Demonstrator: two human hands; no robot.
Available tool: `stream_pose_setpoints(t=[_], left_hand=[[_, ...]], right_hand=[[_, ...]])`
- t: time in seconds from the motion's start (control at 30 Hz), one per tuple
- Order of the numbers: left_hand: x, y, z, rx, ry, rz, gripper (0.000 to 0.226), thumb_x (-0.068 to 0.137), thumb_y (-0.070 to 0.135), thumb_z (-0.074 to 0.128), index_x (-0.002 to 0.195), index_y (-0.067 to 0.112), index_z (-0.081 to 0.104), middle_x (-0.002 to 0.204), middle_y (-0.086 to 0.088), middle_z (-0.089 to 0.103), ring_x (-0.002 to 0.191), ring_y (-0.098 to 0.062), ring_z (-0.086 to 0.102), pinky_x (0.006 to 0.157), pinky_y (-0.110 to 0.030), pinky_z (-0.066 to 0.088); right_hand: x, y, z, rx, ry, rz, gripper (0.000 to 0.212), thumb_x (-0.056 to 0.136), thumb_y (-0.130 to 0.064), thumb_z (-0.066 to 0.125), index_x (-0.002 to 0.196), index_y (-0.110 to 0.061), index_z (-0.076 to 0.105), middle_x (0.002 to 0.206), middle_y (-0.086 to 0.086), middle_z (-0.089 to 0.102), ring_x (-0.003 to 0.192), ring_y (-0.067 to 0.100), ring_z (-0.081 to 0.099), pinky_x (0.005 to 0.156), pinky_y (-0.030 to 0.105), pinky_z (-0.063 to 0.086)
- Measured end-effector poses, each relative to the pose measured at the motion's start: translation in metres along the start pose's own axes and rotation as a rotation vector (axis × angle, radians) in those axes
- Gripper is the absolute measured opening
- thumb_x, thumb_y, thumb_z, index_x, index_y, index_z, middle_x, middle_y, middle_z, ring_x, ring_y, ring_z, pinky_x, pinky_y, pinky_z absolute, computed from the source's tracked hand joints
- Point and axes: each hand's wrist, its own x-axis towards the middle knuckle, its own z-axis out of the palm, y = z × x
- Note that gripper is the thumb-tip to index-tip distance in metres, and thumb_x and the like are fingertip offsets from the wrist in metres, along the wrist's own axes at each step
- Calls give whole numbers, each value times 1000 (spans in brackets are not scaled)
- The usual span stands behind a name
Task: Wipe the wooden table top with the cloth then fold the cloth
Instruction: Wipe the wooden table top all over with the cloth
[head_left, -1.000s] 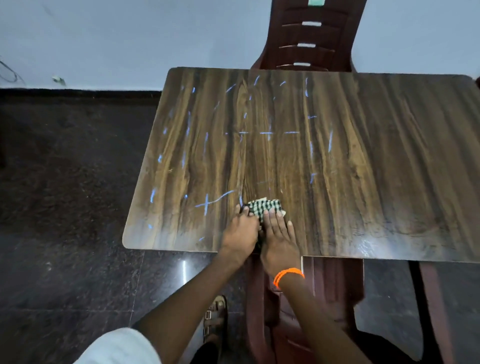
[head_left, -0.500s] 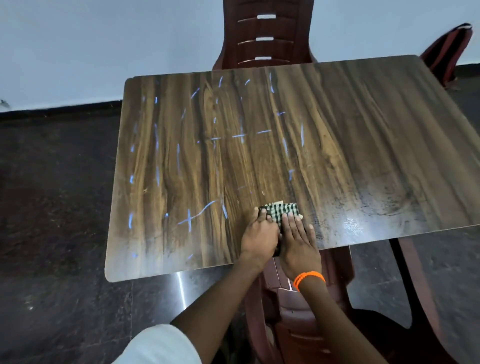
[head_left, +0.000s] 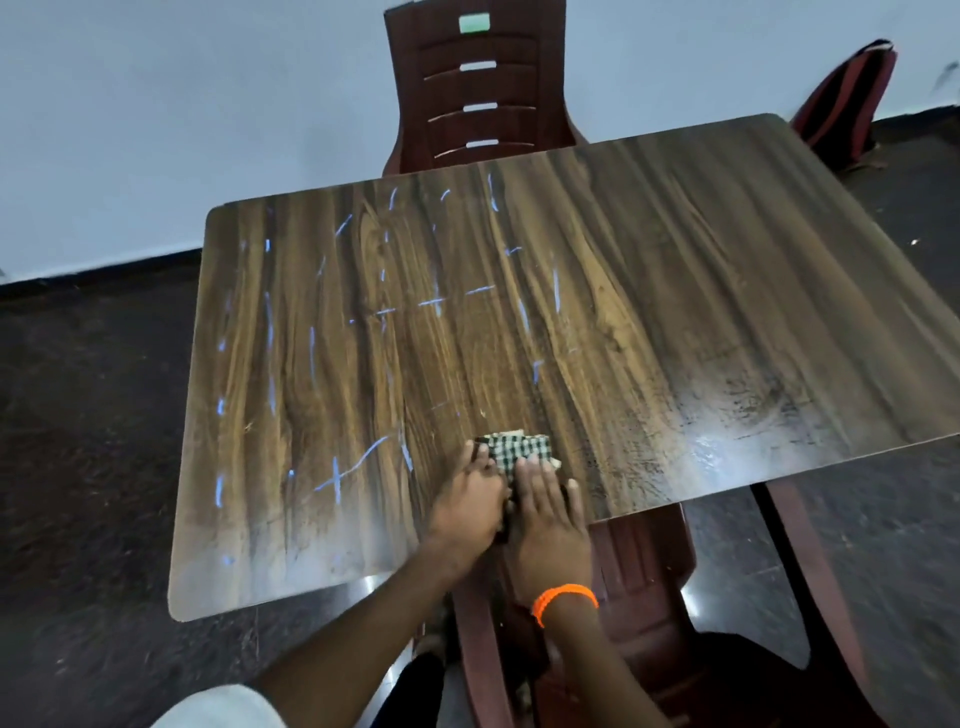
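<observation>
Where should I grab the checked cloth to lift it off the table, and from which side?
Probably the far edge of the checked cloth, taken from the side away from you. That is the only part showing: the left hand and right hand lie flat over its near part, on the wooden table top.

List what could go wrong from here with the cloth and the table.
1. The checked cloth sits near the table's near edge under both the left hand and right hand; a pull back could drag it off.
2. Pale blue marks remain on the left half, so wiping there may be unfinished.
3. The cloth is bunched small, so each pass likely covers little.
</observation>
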Motion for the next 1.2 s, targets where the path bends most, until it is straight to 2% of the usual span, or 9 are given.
stream_pose_setpoints(t=[0.1, 0.2, 0.47, 0.63, 0.8, 0.9, 1.0, 1.1, 1.2], left_hand=[[43, 15, -13, -54, 59, 78, 45, 95, 21, 43, 135, 2, 53, 139, -20, 54, 145, -35, 29, 124, -44, 4], [96, 21, -28, -70, 98, 105, 44, 95, 21, 47, 133, 1, 55, 138, -19, 55, 144, -32, 32, 124, -43, 7], [168, -40, -58, -60, 169, 78, 33, 96, 23, 50, 123, 8, 63, 132, -15, 61, 139, -27, 39, 123, -39, 14], [141, -78, -48, -53, 129, 68, 36, 99, 25, 44, 127, 11, 62, 135, -12, 59, 142, -27, 35, 123, -40, 12], [90, -75, -24, -26, 111, 149, 46, 101, 24, 37, 143, 5, 44, 142, -18, 50, 145, -32, 28, 124, -43, 7], [89, -52, -29, -69, 131, 212, 42, 100, 22, 39, 136, 7, 53, 137, -15, 57, 144, -31, 31, 125, -41, 3], [112, -25, -41, -145, 169, 267, 38, 96, 19, 44, 132, 10, 54, 132, -11, 60, 142, -29, 36, 125, -39, 4], [149, -2, -53, -181, 220, 295, 45, 90, 15, 54, 134, 8, 51, 139, -12, 54, 139, -28, 40, 125, -39, 8], [192, 6, -66, -125, 236, 308, 42, 90, 16, 56, 131, 10, 54, 136, -11, 54, 134, -27, 44, 123, -40, 15]], right_hand=[[25, 27, -12, -28, 58, 85, 60, 97, -34, 23, 153, -12, 29, 158, 4, 31, 148, 18, 25, 119, 47, 21], [67, 49, -21, -67, 60, 176, 62, 98, -36, 13, 156, -15, 17, 162, 1, 22, 150, 14, 15, 123, 44, 12], [168, 32, -26, -37, -3, 193, 59, 104, -36, 21, 157, -18, 3, 165, 0, 5, 152, 14, -3, 123, 39, 1], [155, -6, -16, -22, 1, 91, 60, 103, -40, 24, 157, -17, 8, 165, 0, 6, 152, 15, -4, 124, 41, 5], [103, -13, -3, -57, -2, 62, 62, 102, -45, 29, 156, -19, 16, 164, -1, 14, 152, 13, 5, 121, 43, 15], [85, 5, -7, -99, 1, 109, 62, 102, -48, 27, 156, -19, 17, 163, -1, 16, 151, 13, 8, 121, 44, 17], [88, 34, -19, -147, 5, 183, 64, 101, -51, 21, 156, -20, 16, 163, -2, 15, 151, 13, 7, 123, 43, 10], [108, 64, -31, -165, -1, 248, 65, 100, -54, 8, 157, -24, 0, 164, -6, 2, 150, 9, -7, 123, 37, -5], [144, 85, -39, -108, 31, 293, 64, 100, -52, 9, 156, -25, -3, 165, -7, 0, 149, 7, -10, 123, 37, -3]])
